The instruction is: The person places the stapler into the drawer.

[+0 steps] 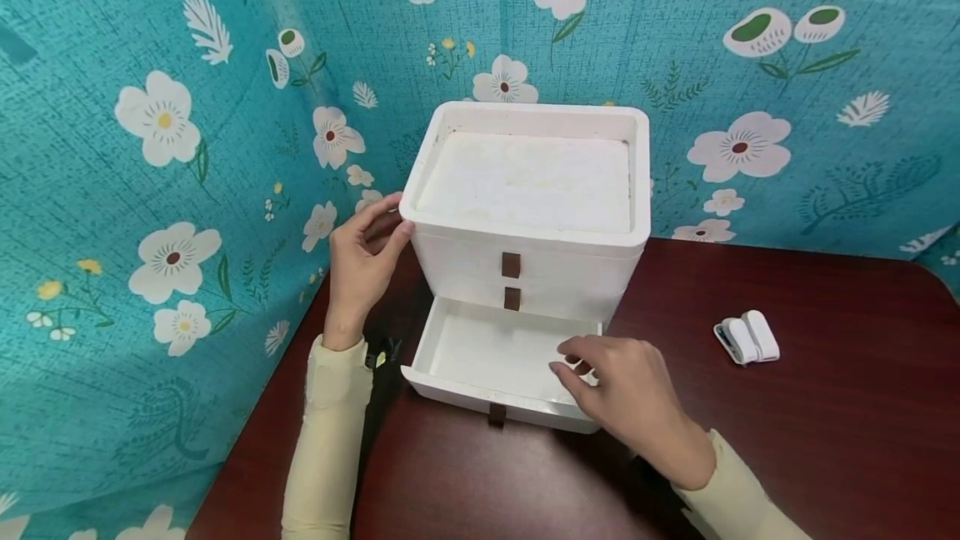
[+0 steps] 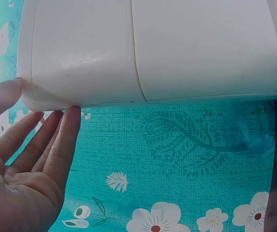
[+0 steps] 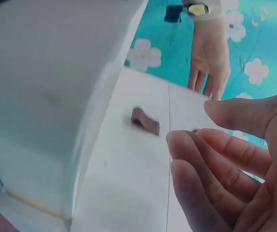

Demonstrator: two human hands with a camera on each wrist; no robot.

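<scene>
A white drawer unit (image 1: 532, 273) with brown pull tabs stands on the table, its bottom drawer (image 1: 480, 348) pulled out. Fingertips and thumb of my left hand (image 1: 363, 261) touch the unit's upper left corner. In the left wrist view those fingers (image 2: 56, 140) are fairly straight against the white side, with the thumb at the rim. Over the right front part of the pulled-out drawer hovers my right hand (image 1: 630, 386), fingers loosely bent and nothing between them. The right wrist view shows a brown tab (image 3: 145, 121) on the unit's front beside this hand.
A shallow tray-like top (image 1: 525, 177) with a raised rim caps the unit. Further right on the dark red table (image 1: 825, 407) lies a small white rounded item (image 1: 748, 338) in several parts. Teal flowered cloth (image 1: 247, 190) hangs behind and along the left.
</scene>
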